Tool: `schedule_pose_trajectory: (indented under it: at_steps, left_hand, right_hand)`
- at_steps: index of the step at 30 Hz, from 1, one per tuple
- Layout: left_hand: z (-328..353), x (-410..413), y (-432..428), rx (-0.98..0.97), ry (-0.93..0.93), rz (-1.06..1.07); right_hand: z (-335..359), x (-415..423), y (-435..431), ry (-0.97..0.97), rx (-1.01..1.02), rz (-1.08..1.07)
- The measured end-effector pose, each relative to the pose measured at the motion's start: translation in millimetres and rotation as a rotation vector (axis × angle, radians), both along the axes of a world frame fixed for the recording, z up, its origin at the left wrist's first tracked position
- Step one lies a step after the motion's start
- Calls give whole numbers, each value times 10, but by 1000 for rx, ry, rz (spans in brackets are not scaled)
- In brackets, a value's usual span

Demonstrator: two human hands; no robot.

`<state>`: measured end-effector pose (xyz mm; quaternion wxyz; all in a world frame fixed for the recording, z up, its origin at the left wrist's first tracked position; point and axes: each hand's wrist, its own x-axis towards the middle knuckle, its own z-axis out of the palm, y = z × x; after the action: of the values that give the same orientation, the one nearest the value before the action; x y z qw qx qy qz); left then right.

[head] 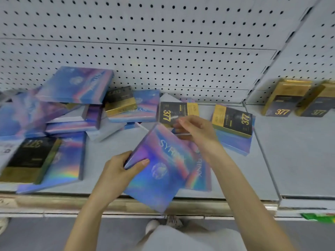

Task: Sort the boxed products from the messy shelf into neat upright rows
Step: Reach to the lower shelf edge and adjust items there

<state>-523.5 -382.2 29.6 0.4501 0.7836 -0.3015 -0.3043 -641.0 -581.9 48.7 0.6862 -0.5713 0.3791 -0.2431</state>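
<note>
The holographic SYRINX box (pixel 159 165) sits in the lower middle of the frame, tilted and lifted off the shelf (pixel 299 151), with its near corner past the shelf's front edge. The left hand (pixel 119 171) grips its left edge, thumb flat on the printed face and the other fingers curled behind. A second SYRINX box (pixel 199 176) lies flat on the shelf, partly beneath the held one.

The right hand (pixel 194 129) reaches over the held box's upper corner. Its fingers are bent and pinch the lower edge of a black-and-gold 377 box (pixel 174 111) that lies just above; blur softens the fingertips.

To the right, another 377 box (pixel 233 122) rests on a flat holographic box (pixel 233 144). At the left of the frame, a jumbled pile of holographic boxes (pixel 72 86) leans at mixed angles. A small black-and-gold box (pixel 120 100) sits on the pile's right side, and a large 377 box (pixel 30 158) lies at lower left.

At the far right, two upright 377 boxes (pixel 284 98) stand side by side against the pegboard back (pixel 163 33).
</note>
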Motion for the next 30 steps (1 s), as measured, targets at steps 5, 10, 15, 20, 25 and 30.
schedule_pose_trajectory:
  at_steps: [5,10,15,20,25,30]
  left_hand:
    - [-114,48,283,-178,123,383]
    - [-163,173,512,-171,49,507]
    - [-235,127,665,-168,134,568]
    - [-339,152,654,-186,150,516]
    - [-351,48,200,-264,191,399]
    - [-328,-495,-316,-287,328,299]
  right_hand:
    - [-377,-94,-225,141,31,-405]
    - [-538,146,-288,86,248,-451]
    - [-569,309,-380,-95,491,-422]
    - [-532,-143,-147,-205,494,-479]
    - [-404,-887,138,-356,456,-516]
    - [-380,-1446,299,-331,533,-562]
